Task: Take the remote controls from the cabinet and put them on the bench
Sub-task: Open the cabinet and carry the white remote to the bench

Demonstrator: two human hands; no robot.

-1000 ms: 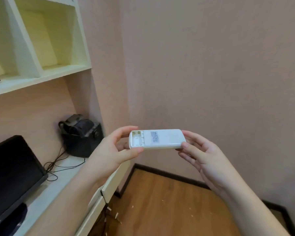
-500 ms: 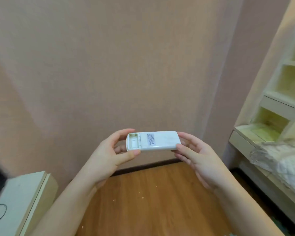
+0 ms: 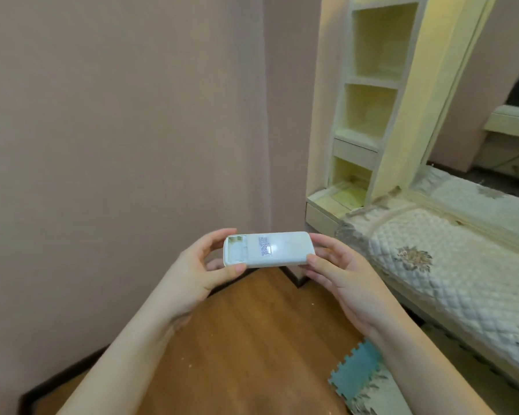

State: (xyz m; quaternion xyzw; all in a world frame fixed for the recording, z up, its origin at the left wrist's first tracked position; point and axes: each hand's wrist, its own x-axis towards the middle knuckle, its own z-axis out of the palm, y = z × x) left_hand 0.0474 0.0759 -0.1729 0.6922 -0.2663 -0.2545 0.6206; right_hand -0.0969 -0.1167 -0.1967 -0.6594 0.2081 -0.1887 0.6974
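Observation:
A white remote control [image 3: 268, 249] lies level between both hands at chest height, back side up, with a label in its middle and an uncovered battery bay at its left end. My left hand [image 3: 197, 275] pinches the left end with thumb and fingers. My right hand [image 3: 343, 278] holds the right end the same way. The bench [image 3: 450, 265], covered by a quilted cream cushion with flower patches, runs along the right side, to the right of the remote and lower.
Pale yellow shelving [image 3: 369, 115] stands in the corner beyond the bench, with a low ledge [image 3: 327, 202] at its foot. A pink wall [image 3: 132, 130] fills the left. Below are the wooden floor [image 3: 246, 339] and a blue foam mat tile [image 3: 360, 372].
The view has swung right: the desk, monitor and cabinet shelves left the frame, and the bench and corner shelving came in. The remote stays held the same way in both hands.

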